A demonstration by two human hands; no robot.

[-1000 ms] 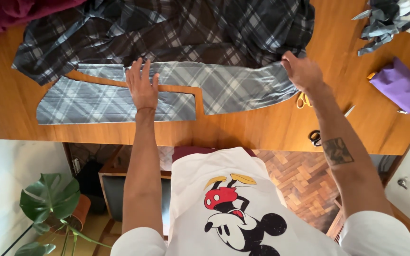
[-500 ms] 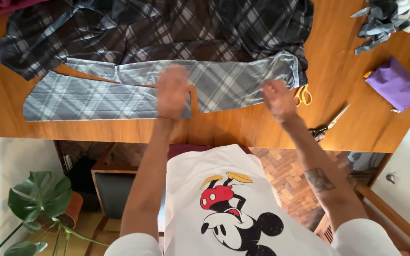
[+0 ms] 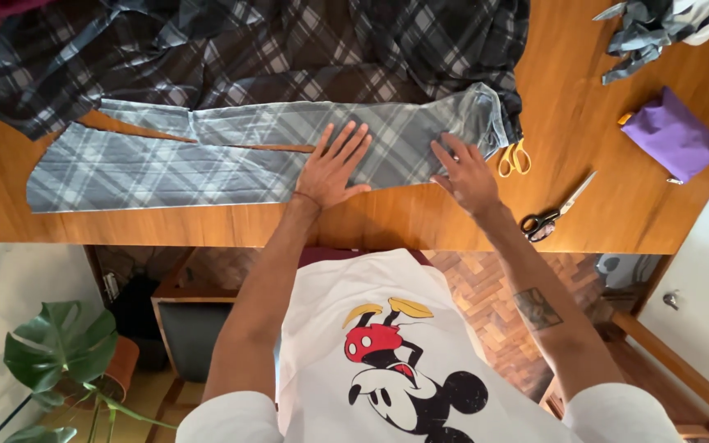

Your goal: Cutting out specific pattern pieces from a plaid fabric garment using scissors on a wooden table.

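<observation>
A long strip of grey plaid fabric (image 3: 157, 160) lies folded along the near side of the wooden table (image 3: 371, 226). My left hand (image 3: 334, 168) rests flat on it with fingers spread, near the strip's middle. My right hand (image 3: 465, 174) presses flat on the strip's right end, fingers apart. Behind the strip spreads a larger dark plaid cloth (image 3: 289, 49). Neither hand holds anything.
Yellow-handled scissors (image 3: 514, 157) lie just right of my right hand, partly under the cloth. Black-handled scissors (image 3: 551, 212) sit near the table's front edge. A purple pouch (image 3: 673, 135) and a grey fabric heap (image 3: 658, 29) are at the right. A potted plant (image 3: 59, 353) stands on the floor.
Both hands have moved right along the grey strip and come down flat on it. The strip's right part now lies folded down and smoother.
</observation>
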